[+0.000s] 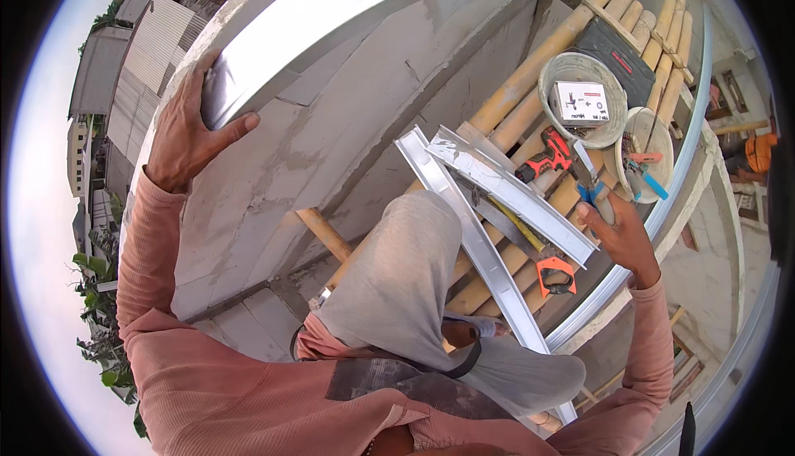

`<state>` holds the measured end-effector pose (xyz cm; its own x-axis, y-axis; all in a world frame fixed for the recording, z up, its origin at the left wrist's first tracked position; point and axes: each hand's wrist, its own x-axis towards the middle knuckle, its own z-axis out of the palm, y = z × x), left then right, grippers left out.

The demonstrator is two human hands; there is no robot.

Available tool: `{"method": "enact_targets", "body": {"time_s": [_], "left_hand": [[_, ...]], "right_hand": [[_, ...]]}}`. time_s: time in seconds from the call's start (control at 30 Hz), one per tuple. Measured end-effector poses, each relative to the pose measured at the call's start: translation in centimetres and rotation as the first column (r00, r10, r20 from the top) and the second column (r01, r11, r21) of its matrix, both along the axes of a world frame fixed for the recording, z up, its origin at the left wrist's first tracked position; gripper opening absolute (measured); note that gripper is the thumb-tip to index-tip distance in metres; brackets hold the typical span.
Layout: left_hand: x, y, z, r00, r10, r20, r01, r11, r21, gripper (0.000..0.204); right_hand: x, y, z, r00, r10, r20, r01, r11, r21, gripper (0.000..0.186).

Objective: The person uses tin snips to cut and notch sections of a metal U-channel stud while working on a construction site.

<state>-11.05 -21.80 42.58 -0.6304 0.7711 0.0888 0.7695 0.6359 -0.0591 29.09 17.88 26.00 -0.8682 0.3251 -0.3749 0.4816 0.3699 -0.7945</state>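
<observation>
Metal strip (327, 29) in my left hand (184, 137), snips (594, 193) in my right hand (621, 239).
At the upper left of the frame, my left hand grips the strip's lower end; right of centre, a red drill (556, 153) lies on bamboo poles (530, 62); at the right, my other hand is closed around the blue-handled snips.

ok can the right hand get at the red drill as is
Probably not without freeing itself first: the right hand grips a blue-handled tool. Otherwise the way looks fairly free, as the red drill lies close by, mostly uncovered.
</observation>
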Motion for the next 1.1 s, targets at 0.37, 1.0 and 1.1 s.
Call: {"method": "enact_targets", "body": {"time_s": [0.37,1.0,1.1], "left_hand": [[2.1,-3.2,10.0,0.845,-0.196,0.498,0.339,0.916,-0.216,0.097],[18.4,-4.7,11.1,0.533,-0.21,0.82,0.544,0.827,-0.143,0.089],[21.9,-3.1,10.7,0.566,-0.081,0.82,0.559,0.768,-0.311,0.095]], "right_hand": [[-9.1,-1.7,18.5,0.879,0.467,0.098,-0.441,0.874,-0.205,0.077],[6.4,-8.3,25.8,0.783,0.536,0.315,-0.445,0.837,-0.317,0.053],[8.6,-10.3,26.3,0.522,0.576,0.629,-0.445,0.813,-0.375,0.06]]}}
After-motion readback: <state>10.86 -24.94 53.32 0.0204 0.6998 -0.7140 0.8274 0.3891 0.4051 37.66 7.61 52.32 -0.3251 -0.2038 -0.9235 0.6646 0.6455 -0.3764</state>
